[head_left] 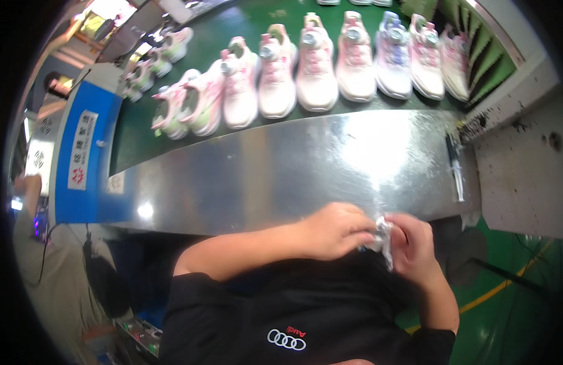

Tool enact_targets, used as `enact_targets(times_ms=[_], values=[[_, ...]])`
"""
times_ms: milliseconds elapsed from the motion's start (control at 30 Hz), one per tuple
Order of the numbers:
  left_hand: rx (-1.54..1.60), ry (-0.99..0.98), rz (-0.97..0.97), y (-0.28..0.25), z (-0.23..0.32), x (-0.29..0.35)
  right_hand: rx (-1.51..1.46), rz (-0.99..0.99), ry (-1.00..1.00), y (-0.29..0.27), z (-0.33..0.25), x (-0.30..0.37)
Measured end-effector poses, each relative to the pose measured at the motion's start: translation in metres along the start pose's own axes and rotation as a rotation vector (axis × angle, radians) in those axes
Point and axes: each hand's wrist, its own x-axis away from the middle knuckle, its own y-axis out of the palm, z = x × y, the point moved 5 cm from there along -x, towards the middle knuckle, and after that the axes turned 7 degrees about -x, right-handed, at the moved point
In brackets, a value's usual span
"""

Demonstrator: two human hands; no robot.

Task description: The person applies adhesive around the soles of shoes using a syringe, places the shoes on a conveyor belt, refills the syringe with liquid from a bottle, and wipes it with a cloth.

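Where hands [339, 231] [414, 246] nearly meet — crumpled wrap [385, 233], between

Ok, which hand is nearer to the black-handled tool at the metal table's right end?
Right. The right hand is below and left of the black-handled tool in the picture; the left hand is farther left.

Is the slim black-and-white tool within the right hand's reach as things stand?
Probably yes: the slim tool lies nearby, ahead and to the right, with nothing visible blocking the way. But the right hand seems to be gripping a crinkled shiny piece, so it may need freeing first.
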Motion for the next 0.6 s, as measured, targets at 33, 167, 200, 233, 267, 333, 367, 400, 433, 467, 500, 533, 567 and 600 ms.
enact_targets(times_ms=[33,167,200,233,267,333,367,400,433,467,500,533,567,600], values=[[-0.404,0.307,0.184,-0.009,0.013,-0.005,-0.111,0.02,0.18,-0.002,0.011,0.001],[-0.768,0.384,0.244,-0.023,0.025,-0.027,-0.771,0.27,0.544,0.008,0.055,0.001],[-0.789,0.402,0.235,-0.026,0.028,-0.032,-0.861,0.306,0.565,0.009,0.054,-0.002],[-0.811,0.419,0.227,-0.028,0.032,-0.036,-0.95,0.342,0.583,0.008,0.054,-0.002],[-0.788,0.419,0.238,-0.027,0.037,-0.039,-0.972,0.351,0.574,0.004,0.055,0.001],[-0.702,0.405,0.272,-0.031,0.038,-0.038,-0.858,0.35,0.536,-0.007,0.047,-0.001],[-0.63,0.375,0.298,-0.035,0.035,-0.036,-0.765,0.338,0.495,-0.013,0.041,-0.003],[-0.565,0.369,0.333,-0.041,0.03,-0.034,-0.555,0.377,0.417,-0.026,0.033,-0.005],[-0.553,0.378,0.337,-0.047,0.027,-0.029,-0.399,0.376,0.364,-0.044,0.033,-0.005],[-0.453,0.306,0.387,-0.06,0.02,-0.022,-0.202,0.434,0.307,-0.065,0.035,-0.004],[-0.352,0.233,0.434,-0.071,0.01,-0.015,-0.114,0.506,0.282,-0.088,0.035,-0.007],[-0.155,0.107,0.443,-0.08,-0.005,-0.007,0.071,0.542,0.264,-0.112,0.042,-0.008],[0.023,-0.011,0.463,-0.087,-0.011,0.008,0.248,0.561,0.343,-0.134,0.034,-0.011],[0.078,-0.056,0.475,-0.094,-0.018,0.016,0.506,0.495,0.362,-0.149,0.034,-0.018]])
